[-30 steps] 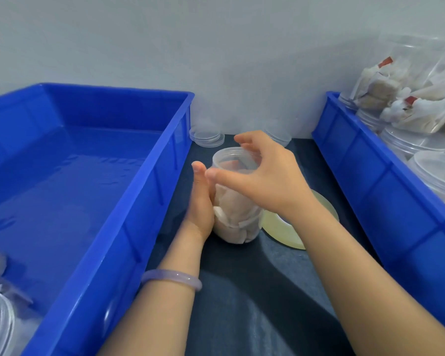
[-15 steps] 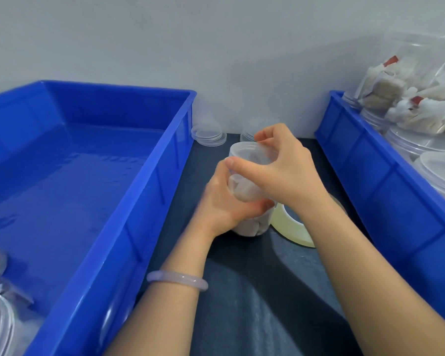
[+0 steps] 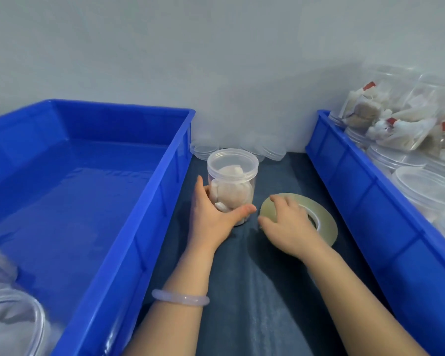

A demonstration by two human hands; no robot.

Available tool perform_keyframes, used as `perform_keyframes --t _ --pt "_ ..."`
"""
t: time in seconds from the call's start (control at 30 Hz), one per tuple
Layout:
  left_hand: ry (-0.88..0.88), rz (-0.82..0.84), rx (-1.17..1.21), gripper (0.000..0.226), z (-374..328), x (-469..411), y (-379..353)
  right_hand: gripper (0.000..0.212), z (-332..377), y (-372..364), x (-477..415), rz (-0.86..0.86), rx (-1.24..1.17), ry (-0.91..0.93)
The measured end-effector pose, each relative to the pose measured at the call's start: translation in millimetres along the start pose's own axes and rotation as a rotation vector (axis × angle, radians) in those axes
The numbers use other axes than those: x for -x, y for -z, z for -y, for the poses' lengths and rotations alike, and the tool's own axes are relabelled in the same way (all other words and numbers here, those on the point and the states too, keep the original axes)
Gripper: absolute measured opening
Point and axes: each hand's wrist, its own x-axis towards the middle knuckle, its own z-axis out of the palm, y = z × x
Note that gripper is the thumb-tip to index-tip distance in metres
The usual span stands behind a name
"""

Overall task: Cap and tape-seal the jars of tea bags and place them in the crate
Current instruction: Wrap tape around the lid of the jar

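Head: right hand (image 3: 290,227) moved from jar (image 3: 231,176) to tape (image 3: 325,228)

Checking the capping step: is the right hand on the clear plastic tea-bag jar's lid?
No, the right hand curls over the flat yellowish tape roll beside the clear plastic jar, which the left hand grips.

Wall (image 3: 216,52): plain, pale grey-white, matt finish, uniform across the whole upper field. It meets the table (image 3: 267,312) in a straight line at the rear. Table covering — dark blue-grey, cloth-like, with faint creases running toward the viewer. Lighting: soft and even, source out of view. A dull sheen lies on the near covering, and diffuse grey shadow falls low on the wall at the right — edges blurred.
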Motion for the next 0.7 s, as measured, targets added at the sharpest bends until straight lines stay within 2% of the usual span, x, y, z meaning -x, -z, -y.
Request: perform_keyframes --t 0.07,0.1,0.17,0.2,0.23,0.33,0.43,0.5,0.7 --pt "0.010 -0.095 -0.070 0.122 -1.5 16.1 -1.6 0.070 -8.0 -2.3 10.0 -0.032 0.027 -0.013" --pt "-0.026 -0.176 -0.089 0.107 -0.1 24.0 -3.3 0.070 -13.0 -3.5 14.1 -0.058 0.060 0.010" --pt "-0.174 -0.287 -0.115 0.046 3.7 37.7 -6.2 0.066 -19.7 -7.7 22.3 -0.110 0.105 0.092" --pt "-0.208 -0.265 -0.149 0.020 3.5 41.8 -6.3 0.063 -20.5 -10.3 25.4 -0.139 0.098 0.126" --pt "-0.203 -0.206 -0.192 0.013 3.7 43.6 -6.6 0.062 -20.6 -12.7 27.8 -0.166 0.086 0.154" --pt "-0.131 -0.046 -0.240 0.003 5.1 39.9 -5.7 0.057 -21.0 -15.8 30.6 -0.235 0.014 0.220" --pt "-0.111 0.092 -0.210 0.025 6.6 37.6 -5.7 0.054 -21.5 -14.8 32.4 -0.307 -0.094 0.286" --pt "-0.132 0.158 -0.212 0.032 6.8 38.0 -7.4 0.053 -20.4 -16.1 34.5 -0.334 -0.118 0.314" --pt "-0.140 0.130 -0.120 0.019 10.3 34.8 -9.4 0.051 -17.9 -15.5 37.3 -0.357 -0.179 0.357"
